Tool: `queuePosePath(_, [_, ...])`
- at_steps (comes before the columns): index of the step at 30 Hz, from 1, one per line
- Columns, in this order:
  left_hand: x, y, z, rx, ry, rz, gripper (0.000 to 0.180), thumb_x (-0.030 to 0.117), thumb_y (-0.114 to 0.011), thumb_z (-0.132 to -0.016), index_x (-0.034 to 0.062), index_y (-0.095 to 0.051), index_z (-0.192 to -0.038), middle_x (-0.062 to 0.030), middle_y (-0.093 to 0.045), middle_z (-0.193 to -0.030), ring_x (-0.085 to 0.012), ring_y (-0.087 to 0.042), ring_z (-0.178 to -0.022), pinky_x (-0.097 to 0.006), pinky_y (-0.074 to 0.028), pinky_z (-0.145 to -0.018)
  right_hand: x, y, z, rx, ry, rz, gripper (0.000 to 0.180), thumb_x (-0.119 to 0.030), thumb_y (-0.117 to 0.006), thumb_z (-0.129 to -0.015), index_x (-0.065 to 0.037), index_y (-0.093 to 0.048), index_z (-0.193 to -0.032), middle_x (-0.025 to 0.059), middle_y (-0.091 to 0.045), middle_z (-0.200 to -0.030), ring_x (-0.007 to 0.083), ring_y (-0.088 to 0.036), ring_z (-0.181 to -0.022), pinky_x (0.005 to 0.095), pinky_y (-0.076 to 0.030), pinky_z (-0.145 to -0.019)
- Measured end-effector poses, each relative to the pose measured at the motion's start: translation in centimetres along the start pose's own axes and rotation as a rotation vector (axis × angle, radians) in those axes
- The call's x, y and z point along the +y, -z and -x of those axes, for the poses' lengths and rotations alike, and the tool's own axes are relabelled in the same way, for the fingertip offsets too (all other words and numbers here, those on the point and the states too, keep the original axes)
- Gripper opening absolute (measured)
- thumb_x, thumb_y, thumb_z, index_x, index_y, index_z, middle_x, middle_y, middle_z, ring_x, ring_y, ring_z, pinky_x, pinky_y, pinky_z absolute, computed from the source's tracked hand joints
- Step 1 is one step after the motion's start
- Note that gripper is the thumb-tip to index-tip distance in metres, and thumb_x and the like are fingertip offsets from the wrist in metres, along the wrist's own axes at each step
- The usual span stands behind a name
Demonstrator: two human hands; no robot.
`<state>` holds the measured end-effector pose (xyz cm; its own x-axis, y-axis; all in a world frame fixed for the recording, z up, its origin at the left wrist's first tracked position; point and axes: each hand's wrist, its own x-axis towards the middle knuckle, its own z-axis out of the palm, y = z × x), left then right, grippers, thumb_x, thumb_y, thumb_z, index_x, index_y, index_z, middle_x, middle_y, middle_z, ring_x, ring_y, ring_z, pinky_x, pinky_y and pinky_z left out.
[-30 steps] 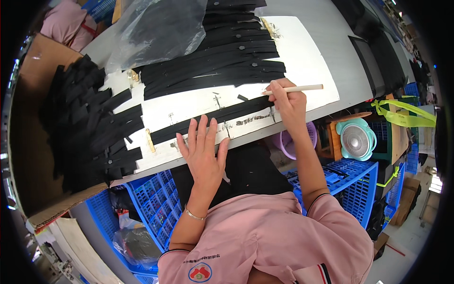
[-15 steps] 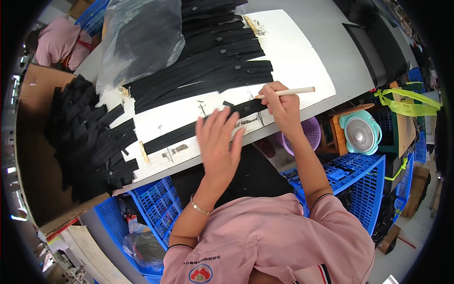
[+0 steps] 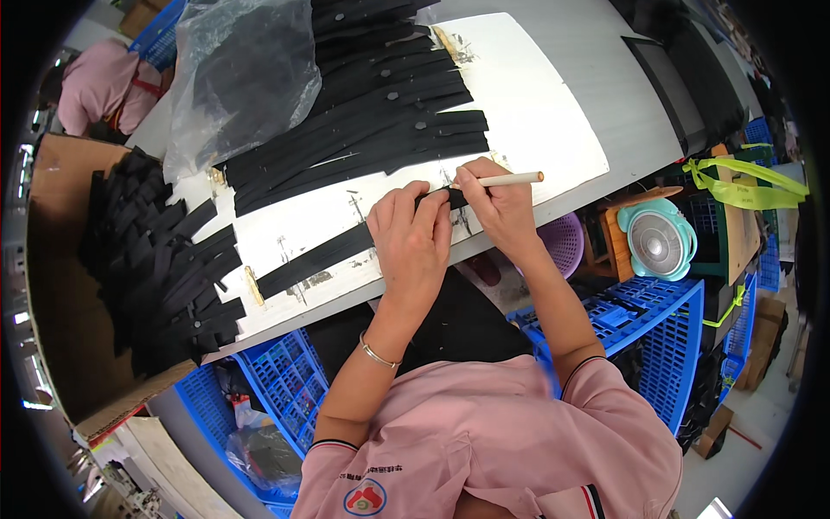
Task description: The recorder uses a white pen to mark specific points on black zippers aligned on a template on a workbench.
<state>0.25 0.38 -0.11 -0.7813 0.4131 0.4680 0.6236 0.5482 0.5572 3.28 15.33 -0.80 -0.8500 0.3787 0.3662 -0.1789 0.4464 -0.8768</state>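
Observation:
A long black strap (image 3: 316, 258) lies across a white board (image 3: 553, 121) on the grey table. My left hand (image 3: 411, 242) lies flat on the strap's right part, fingers together, pinning it down. My right hand (image 3: 497, 203) grips a cream-coloured pen-like stick (image 3: 510, 179), its tip at the strap's right end beside my left fingers. Further back on the board lie several more black straps (image 3: 372, 138) in a fanned row.
A heap of black straps (image 3: 156, 259) sits at the left on brown cardboard (image 3: 60, 285). A clear plastic bag (image 3: 242, 78) lies at the back. Blue crates (image 3: 657, 320), a small teal fan (image 3: 661, 240) and a purple basket (image 3: 562, 238) stand below the table. Another person in pink (image 3: 99, 82) is at far left.
My left hand slid to the right along the strap and closer to my right hand. The view shifted, so the board now sits lower and more central.

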Motion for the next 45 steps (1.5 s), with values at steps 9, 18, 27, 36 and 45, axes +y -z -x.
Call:
queuePosePath(9, [-0.1, -0.1, 0.1, 0.011, -0.007, 0.018, 0.017, 0.008, -0.076, -0.084, 0.0082, -0.075, -0.1, -0.0044, -0.067, -0.111, -0.0262, -0.06, -0.107, -0.039, -0.041, -0.096, 0.0, 0.1, 0.0, -0.033, 0.01, 0.089, 0.018, -0.01, -0.062, -0.101, 0.004, -0.067, -0.091, 0.0065, -0.066, -0.079, 0.0114, -0.057, -0.069, 0.0278, -0.044, -0.061])
queuePosePath(18, [-0.3, 0.0, 0.2, 0.018, -0.023, 0.037, 0.019, 0.008, -0.076, -0.083, 0.0062, -0.073, -0.102, -0.0065, -0.064, -0.114, -0.0272, -0.058, -0.108, -0.043, -0.041, -0.096, 0.3, 0.7, 0.2, -0.125, -0.031, 0.021, 0.022, -0.015, -0.063, -0.099, 0.0, -0.066, -0.083, 0.0106, -0.059, -0.064, 0.0196, -0.056, -0.054, 0.033, -0.043, -0.054])
queuePosePath(27, [-1.3, 2.1, 0.7, 0.058, 0.0, 0.13, 0.028, 0.011, -0.076, -0.086, 0.009, -0.073, -0.114, -0.0092, -0.066, -0.122, -0.0305, -0.058, -0.118, -0.046, -0.04, -0.106, -0.2, 1.5, 0.4, -0.141, -0.149, -0.051, 0.025, -0.014, -0.061, -0.1, 0.003, -0.069, -0.084, 0.0039, -0.062, -0.072, 0.0096, -0.055, -0.067, 0.0277, -0.043, -0.061])
queuePosePath(36, [-16.2, 16.2, 4.2, 0.127, 0.268, -0.589, 0.05, -0.004, -0.058, -0.081, 0.0086, -0.065, -0.129, -0.0121, -0.057, -0.142, -0.0339, -0.042, -0.145, -0.059, -0.017, -0.124, -1.0, 0.2, 0.2, -0.091, -0.235, -0.228, 0.019, -0.02, -0.077, -0.094, -0.002, -0.072, -0.096, 0.0014, -0.064, -0.076, 0.0078, -0.052, -0.064, 0.024, -0.04, -0.06])
queuePosePath(45, [-17.3, 20.2, 3.9, 0.134, 0.234, -0.545, 0.019, 0.008, -0.07, -0.092, 0.0103, -0.073, -0.111, -0.0052, -0.066, -0.135, -0.0322, -0.046, -0.143, -0.053, -0.018, -0.125, -1.3, -2.3, -2.0, -0.146, 0.185, 0.722, 0.037, -0.034, -0.084, -0.082, -0.009, -0.064, -0.101, 0.0057, -0.063, -0.09, 0.0271, -0.065, -0.073, 0.0362, -0.05, -0.064])
